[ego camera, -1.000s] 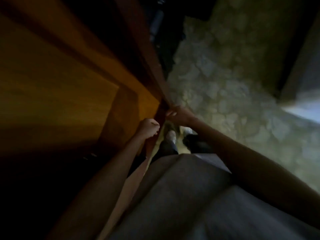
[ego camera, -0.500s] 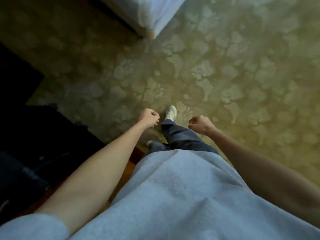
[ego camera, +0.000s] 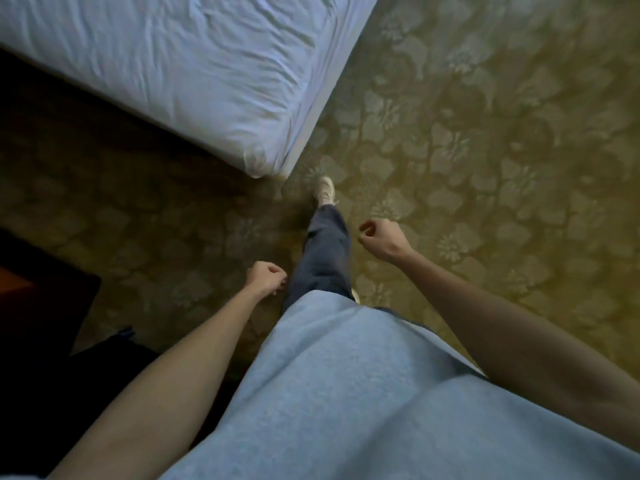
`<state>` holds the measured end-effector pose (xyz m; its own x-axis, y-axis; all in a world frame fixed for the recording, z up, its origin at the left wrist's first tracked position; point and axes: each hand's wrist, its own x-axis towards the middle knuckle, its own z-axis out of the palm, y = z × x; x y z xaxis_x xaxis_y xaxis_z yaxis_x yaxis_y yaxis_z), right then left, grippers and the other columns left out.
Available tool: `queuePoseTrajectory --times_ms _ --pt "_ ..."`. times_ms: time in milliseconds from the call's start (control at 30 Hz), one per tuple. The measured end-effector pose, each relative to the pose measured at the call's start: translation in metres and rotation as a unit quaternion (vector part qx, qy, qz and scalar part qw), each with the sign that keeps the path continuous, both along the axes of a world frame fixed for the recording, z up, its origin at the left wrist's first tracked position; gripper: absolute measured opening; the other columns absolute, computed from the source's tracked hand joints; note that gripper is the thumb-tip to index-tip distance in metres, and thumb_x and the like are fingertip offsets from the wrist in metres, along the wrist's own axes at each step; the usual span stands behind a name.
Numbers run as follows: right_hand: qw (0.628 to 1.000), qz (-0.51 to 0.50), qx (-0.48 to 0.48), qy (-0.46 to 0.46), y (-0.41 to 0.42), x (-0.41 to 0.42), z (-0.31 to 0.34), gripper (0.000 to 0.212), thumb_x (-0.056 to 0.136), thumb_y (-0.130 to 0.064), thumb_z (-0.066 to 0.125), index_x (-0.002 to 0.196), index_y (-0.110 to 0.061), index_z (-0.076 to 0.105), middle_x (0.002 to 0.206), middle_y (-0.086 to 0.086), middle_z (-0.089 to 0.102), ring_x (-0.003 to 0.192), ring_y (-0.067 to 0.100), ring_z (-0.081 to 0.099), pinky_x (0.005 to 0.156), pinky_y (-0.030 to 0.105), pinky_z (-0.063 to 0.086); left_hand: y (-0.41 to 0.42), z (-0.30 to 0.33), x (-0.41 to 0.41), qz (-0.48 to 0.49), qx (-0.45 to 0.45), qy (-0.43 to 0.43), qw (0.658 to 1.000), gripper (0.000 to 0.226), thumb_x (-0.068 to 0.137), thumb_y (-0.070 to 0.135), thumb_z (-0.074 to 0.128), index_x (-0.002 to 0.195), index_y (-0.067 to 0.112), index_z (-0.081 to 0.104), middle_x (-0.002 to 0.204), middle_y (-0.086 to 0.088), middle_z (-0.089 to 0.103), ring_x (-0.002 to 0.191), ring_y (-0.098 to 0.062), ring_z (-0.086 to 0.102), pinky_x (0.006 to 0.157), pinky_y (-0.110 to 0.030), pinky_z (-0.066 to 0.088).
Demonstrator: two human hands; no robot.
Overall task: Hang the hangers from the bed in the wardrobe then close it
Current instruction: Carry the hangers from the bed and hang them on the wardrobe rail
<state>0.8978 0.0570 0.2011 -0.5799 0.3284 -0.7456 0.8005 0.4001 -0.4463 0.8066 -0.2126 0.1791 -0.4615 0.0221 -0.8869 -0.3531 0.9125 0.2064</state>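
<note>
- The left hand (ego camera: 265, 278) hung beside the thigh with its fingers loosely curled, holding nothing.
- The right hand (ego camera: 379, 237) was out over the patterned carpet (ego camera: 485, 150), its fingers also loosely curled and empty.
- The bed (ego camera: 180, 74) lay ahead and to the left, its corner near the forward foot in a white shoe (ego camera: 325, 191); the stretch of sheet in view carried no hangers.
- No hangers and no wardrobe showed anywhere in the picture, so where they were could not be told.
- Judged risk: the forward foot was close to the bed corner, and a careless stride could clip it.
- Judged risk: if hangers remained on the unseen part of the bed, turning away with empty hands would leave the task unfinished; whether any remained could not be judged.
- The bed ran off the top and left edges.
- Dark shapes at lower left (ego camera: 45, 358) were too dim to identify.
- A grey sweatshirt (ego camera: 346, 393) hid the floor directly below.
</note>
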Motion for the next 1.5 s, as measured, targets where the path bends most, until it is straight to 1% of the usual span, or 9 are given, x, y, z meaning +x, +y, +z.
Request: queuePoseTrajectory --times_ms 133,367,500,633,933,1067,1233,1367,1500 --pt "0.999 0.033 0.014 -0.013 0.054 -0.115 -0.011 0.031 0.087 -0.028 0.064 0.113 -0.014 0.070 0.103 0.006 0.072 0.092 0.022 0.068 0.083 0.037 0.059 0.039 -0.015 -0.104 0.036 -0.004 0.022 0.999 0.013 0.093 0.015 0.067 0.082 0.019 0.073 0.093 -0.005 0.076 0.085 -0.018 0.069 0.077 -0.030 0.059" --pt "0.997 0.008 0.078 -0.027 0.162 -0.243 0.013 0.026 0.087 -0.028 0.061 0.105 -0.015 0.074 0.094 0.003 0.074 0.088 0.023 0.069 0.078 0.033 0.056 0.182 -0.003 -0.286 -0.023 0.053 0.037 0.998 0.019 0.083 0.024 0.066 0.065 0.022 0.069 0.084 -0.005 0.078 0.088 -0.025 0.073 0.087 -0.037 0.059" --pt "0.993 -0.033 0.096 -0.057 0.223 -0.270 0.032 0.012 0.085 -0.024 0.057 0.082 -0.018 0.067 0.078 0.002 0.068 0.072 0.022 0.062 0.065 0.030 0.051 0.283 0.014 -0.359 -0.050 0.112 0.023 0.992 0.016 0.079 0.022 0.067 0.064 0.023 0.071 0.073 -0.004 0.077 0.080 -0.022 0.075 0.081 -0.041 0.063" --pt "0.988 -0.078 0.107 -0.084 0.282 -0.288 0.038 0.019 0.086 -0.022 0.061 0.093 -0.012 0.075 0.087 0.006 0.075 0.082 0.026 0.069 0.078 0.040 0.059 0.379 0.032 -0.411 -0.067 0.154 0.022 0.986 0.014 0.084 0.019 0.066 0.072 0.022 0.072 0.074 -0.003 0.077 0.077 -0.020 0.076 0.077 -0.037 0.064" --pt "0.987 -0.102 0.080 -0.099 0.430 -0.367 0.029 0.020 0.083 -0.022 0.061 0.089 -0.009 0.075 0.085 0.006 0.075 0.081 0.026 0.069 0.075 0.041 0.059 0.529 0.044 -0.509 -0.086 0.124 0.032 0.988 0.015 0.093 0.016 0.063 0.089 0.009 0.075 0.086 -0.008 0.077 0.081 -0.020 0.074 0.069 -0.029 0.061" --pt "0.994 -0.075 0.061 -0.056 0.488 -0.441 0.027 0.023 0.084 -0.022 0.061 0.089 -0.004 0.074 0.083 0.010 0.075 0.080 0.028 0.070 0.072 0.046 0.060 0.550 0.046 -0.539 -0.051 0.070 0.020 0.996 0.015 0.091 0.011 0.062 0.080 0.009 0.072 0.086 -0.011 0.076 0.081 -0.024 0.074 0.071 -0.033 0.061" --pt "0.999 -0.014 0.036 -0.003 0.542 -0.544 0.031 0.024 0.086 -0.026 0.061 0.099 -0.012 0.076 0.094 0.003 0.075 0.087 0.020 0.069 0.080 0.038 0.059 0.556 0.044 -0.574 0.006 0.016 0.003 1.000 0.016 0.093 0.012 0.063 0.081 0.007 0.071 0.080 -0.008 0.072 0.074 -0.021 0.069 0.073 -0.034 0.061" --pt "0.998 0.060 0.019 0.022 0.578 -0.621 0.031 0.022 0.088 -0.022 0.061 0.102 -0.012 0.075 0.095 0.002 0.074 0.085 0.019 0.069 0.078 0.036 0.060 0.578 0.031 -0.615 0.062 0.019 -0.001 0.998 0.016 0.093 0.012 0.061 0.093 0.001 0.073 0.086 -0.009 0.073 0.073 -0.018 0.070 0.064 -0.026 0.057" --pt "0.991 0.133 0.011 0.011 0.624 -0.695 0.024 0.022 0.091 -0.024 0.060 0.103 -0.011 0.074 0.094 0.002 0.073 0.084 0.019 0.068 0.076 0.035 0.059 0.623 0.017 -0.663 0.121 0.039 -0.003 0.992 0.014 0.090 0.009 0.060 0.086 0.005 0.074 0.086 -0.010 0.075 0.071 -0.018 0.071 0.062 -0.027 0.057"
